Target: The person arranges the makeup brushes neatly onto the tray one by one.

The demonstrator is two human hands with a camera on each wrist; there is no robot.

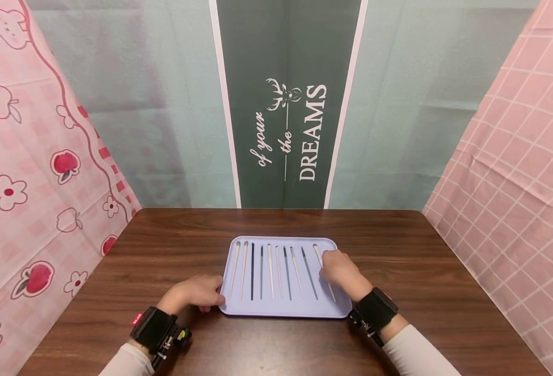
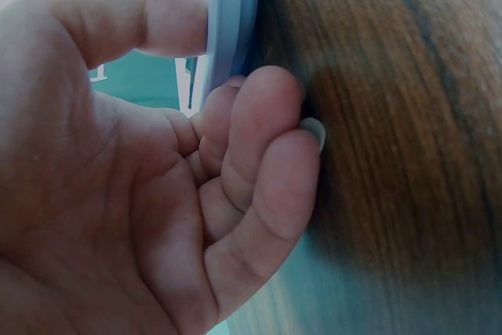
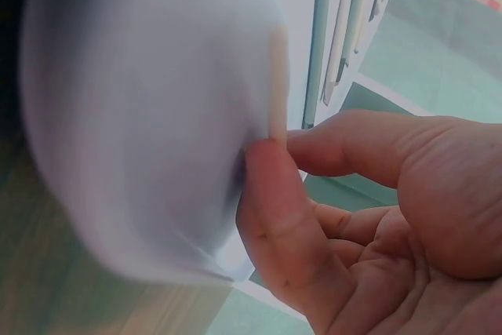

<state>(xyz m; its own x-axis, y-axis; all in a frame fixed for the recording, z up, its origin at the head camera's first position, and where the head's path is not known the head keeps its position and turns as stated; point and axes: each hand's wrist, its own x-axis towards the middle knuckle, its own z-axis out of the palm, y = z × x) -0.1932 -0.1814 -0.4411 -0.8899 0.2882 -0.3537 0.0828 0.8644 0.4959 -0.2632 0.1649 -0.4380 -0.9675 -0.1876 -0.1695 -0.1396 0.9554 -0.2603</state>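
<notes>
A lavender tray [image 1: 281, 309] lies on the table with a row of slim makeup brushes, some with pale handles and some dark. My right hand [image 1: 340, 270] is at the tray's right side and pinches the rightmost pale-handled brush [image 1: 318, 251] between thumb and index finger. In the right wrist view, the pale handle [image 3: 278, 84] runs into that pinch. My left hand [image 2: 157, 186] holds the tray's left edge, thumb against the rim and the other fingers curled at the outer side near the tabletop. Part of the pinched brush is hidden behind the right hand.
The brown wooden table [image 1: 163, 245] extends around the tray. A green and teal cloth [image 1: 286, 52] hangs behind it. Pink patterned cloths stand at the left [image 1: 36, 156] and right [image 1: 530, 156]. Both wrists wear black camera straps.
</notes>
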